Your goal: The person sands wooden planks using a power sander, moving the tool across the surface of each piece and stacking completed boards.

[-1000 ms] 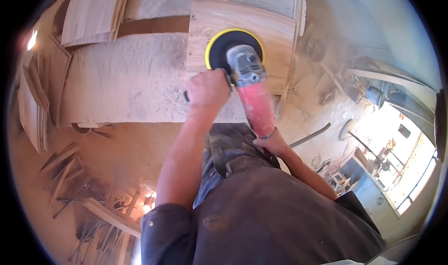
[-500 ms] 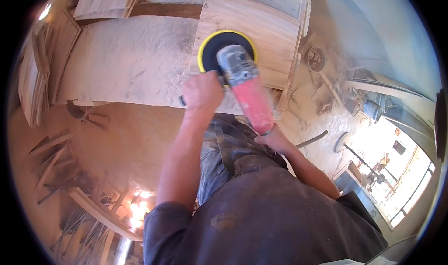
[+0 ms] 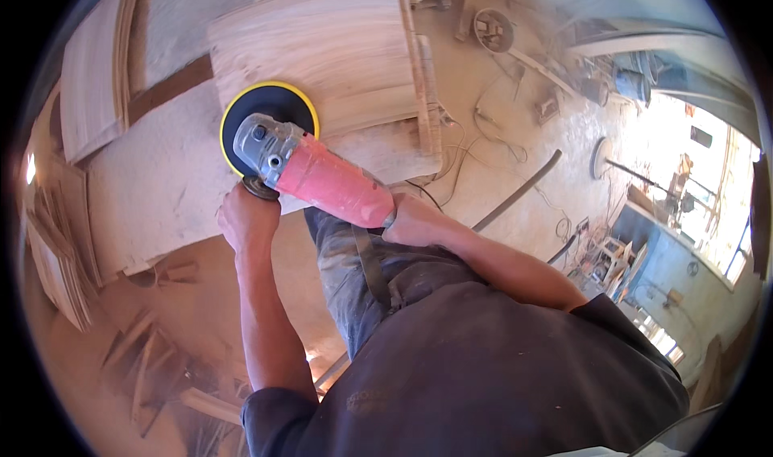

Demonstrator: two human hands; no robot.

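A power sander (image 3: 330, 181) with a red body, a grey metal head and a black, yellow-rimmed disc (image 3: 286, 107) is between my two hands. My left hand (image 3: 250, 218) is wrapped round its side handle, close to the disc; the handle itself is mostly covered. At the rear end of the red body, my right hand (image 3: 417, 219) is closed round the grip. The disc overlaps the near left corner of a pale wooden panel (image 3: 330, 50) lying on a dusty workbench (image 3: 161, 203). Whether the disc's underside touches the wood is hidden.
Stacked wooden boards (image 3: 97, 70) lie at the bench's far left, with more leaning boards (image 3: 60, 248) beyond its left end. Wood scraps (image 3: 141, 360) litter the floor at lower left. Cables (image 3: 463, 147) and a round bucket-like container (image 3: 493, 30) are on the floor at right.
The view has swung, so bench and panel appear further left. The sander's disc has shifted left, and its body now slants more toward the lower right. Both hands keep their hold.
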